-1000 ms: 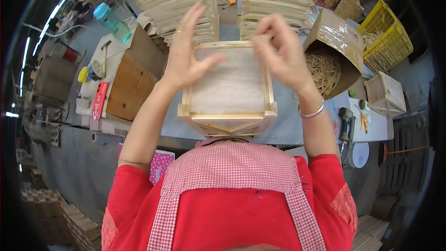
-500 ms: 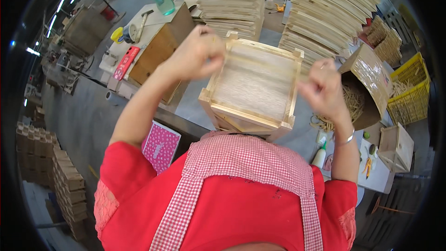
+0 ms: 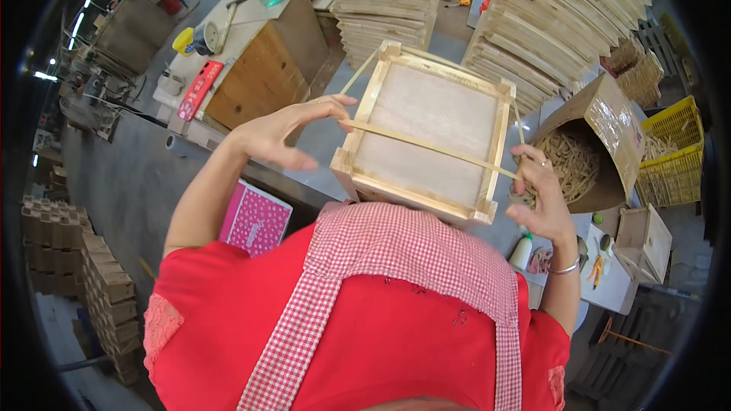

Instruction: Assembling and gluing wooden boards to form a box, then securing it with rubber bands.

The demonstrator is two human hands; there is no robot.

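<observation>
A wooden crate (image 3: 434,118) with raised corner posts stands on the bench in front of me, its flat panel facing up. A tan rubber band (image 3: 434,146) is stretched across its top. It runs back around the far corner posts and is pulled out to both sides. My left hand (image 3: 293,125) hooks the band with its fingers at the crate's left side, thumb held apart. At the right side my right hand (image 3: 544,190) holds the band's other end on its bent fingers, the thumb apart.
Tall stacks of thin wooden panels (image 3: 548,23) rise behind the crate. To the right, a cardboard box (image 3: 601,122) of rubber bands lies tipped beside a yellow basket (image 3: 670,167). A glue bottle (image 3: 521,251) is near my right forearm. A hammer (image 3: 227,27) lies on the left table.
Both hands have come down toward me and drawn the near part of the band across the crate top. My fingers have opened out from their tighter curl. The view has shifted slightly.
</observation>
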